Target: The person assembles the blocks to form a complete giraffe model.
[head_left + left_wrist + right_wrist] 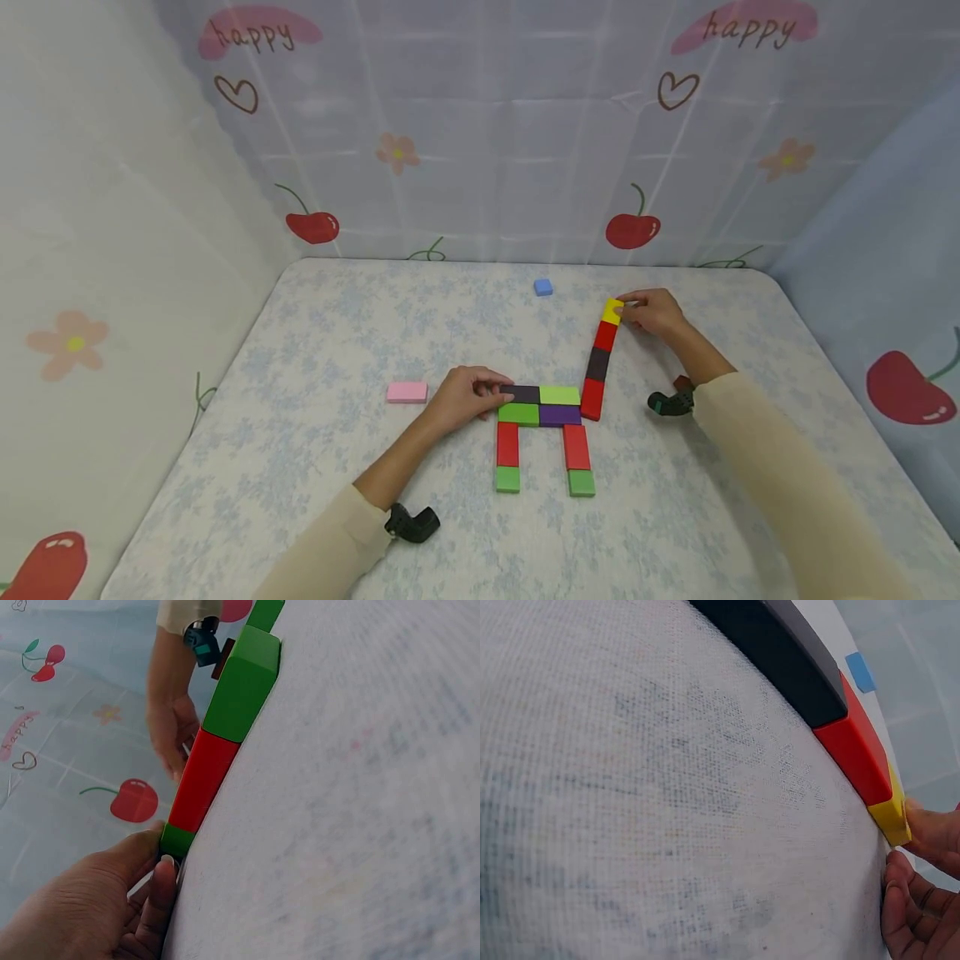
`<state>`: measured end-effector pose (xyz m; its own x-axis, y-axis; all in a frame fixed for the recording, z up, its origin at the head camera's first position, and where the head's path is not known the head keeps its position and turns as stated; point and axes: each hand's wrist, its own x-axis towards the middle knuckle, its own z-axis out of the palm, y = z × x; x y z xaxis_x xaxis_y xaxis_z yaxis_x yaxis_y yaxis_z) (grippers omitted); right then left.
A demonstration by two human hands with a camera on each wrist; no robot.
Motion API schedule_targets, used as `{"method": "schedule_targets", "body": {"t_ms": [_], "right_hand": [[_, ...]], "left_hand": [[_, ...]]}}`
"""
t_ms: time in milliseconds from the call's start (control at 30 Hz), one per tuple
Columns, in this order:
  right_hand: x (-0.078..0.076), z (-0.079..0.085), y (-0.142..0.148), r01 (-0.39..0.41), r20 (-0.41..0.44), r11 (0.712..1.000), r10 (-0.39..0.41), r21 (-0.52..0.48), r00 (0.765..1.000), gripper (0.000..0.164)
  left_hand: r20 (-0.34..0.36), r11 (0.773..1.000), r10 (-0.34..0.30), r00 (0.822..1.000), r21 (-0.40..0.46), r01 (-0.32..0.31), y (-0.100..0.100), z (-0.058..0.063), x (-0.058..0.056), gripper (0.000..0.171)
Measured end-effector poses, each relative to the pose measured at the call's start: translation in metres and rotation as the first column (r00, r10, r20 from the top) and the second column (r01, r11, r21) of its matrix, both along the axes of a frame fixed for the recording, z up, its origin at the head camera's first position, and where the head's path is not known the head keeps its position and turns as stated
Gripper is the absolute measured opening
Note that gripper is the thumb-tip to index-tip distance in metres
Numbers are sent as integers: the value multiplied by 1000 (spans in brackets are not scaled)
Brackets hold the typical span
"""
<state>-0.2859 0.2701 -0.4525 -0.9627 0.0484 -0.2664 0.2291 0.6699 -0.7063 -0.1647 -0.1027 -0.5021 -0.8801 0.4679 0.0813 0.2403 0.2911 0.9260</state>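
Blocks [559, 415], smooth, rectangular, multicoloured | right hand [654, 313] pinching yellow block [612, 313] | left hand [459, 398] pinching black block [527, 394] | woven blue-mottled cloth [337, 333] beneath

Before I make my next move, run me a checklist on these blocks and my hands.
1. Right hand on the yellow block: ok, pinching it.
2. Left hand on the black block beside the lime block: ok.
3. Slanted row, blocks touching end to end: ok.
4. Lower red blocks meeting the small green blocks: ok.
5. All blocks joined: not ok; the pink block and blue block lie apart.
6. Firmness of either grip: cannot tell.
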Motion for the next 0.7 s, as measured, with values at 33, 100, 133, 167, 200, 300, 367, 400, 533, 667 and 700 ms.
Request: {"method": "schedule_targets", "body": {"t_ms": [33, 100, 133, 167, 200, 300, 367, 400, 533, 667, 700], "right_hand": [[-1, 1, 1, -19, 12, 1000, 19, -3, 1000, 48], [-4, 5, 3, -41, 33, 999, 41, -1, 999, 53], [-5, 8, 4, -34, 39, 999, 34, 4, 999, 54], [-6, 10, 4, -26, 29, 1000, 26, 17, 999, 55], [-6, 12, 3, -21, 7, 999, 21, 46, 1000, 55], [-8, 19, -5, 2, -119, 992, 13, 124, 993, 51], [-10, 22, -15, -12, -223, 985, 50, 170, 974, 44], [-11, 24, -21, -27, -266, 983, 76, 182, 961, 41], [-19, 27, -48, -122, -362, 970, 193, 209, 912, 33], [-26, 26, -75, -200, -347, 949, 278, 243, 896, 34], [-28, 25, -81, -213, -332, 944, 291, 254, 897, 34]], "left_hand": [[2, 1000, -2, 1000, -4, 2, -1, 0, 0, 23], [5, 1000, -8, 1000, -7, 8, -1, 2, 0, 23], [5, 1000, -10, 1000, -12, 10, -1, 1, 0, 23], [5, 1000, -13, 1000, -15, 13, -2, 2, 0, 23], [4, 1000, -15, 1000, -20, 15, -2, 2, 0, 23], [-5, 999, -15, 1000, -34, 14, -3, 1, 0, 24], [-9, 999, -15, 1000, -39, 14, -3, 1, 0, 24], [-9, 999, -15, 1000, -40, 15, -3, 1, -1, 24], [10, 1000, -21, 1000, -20, 21, -3, 2, 0, 24], [28, 1000, -15, 999, -5, 15, -4, 3, 1, 24], [31, 1000, -12, 999, -4, 12, -4, 2, 1, 24]]}}
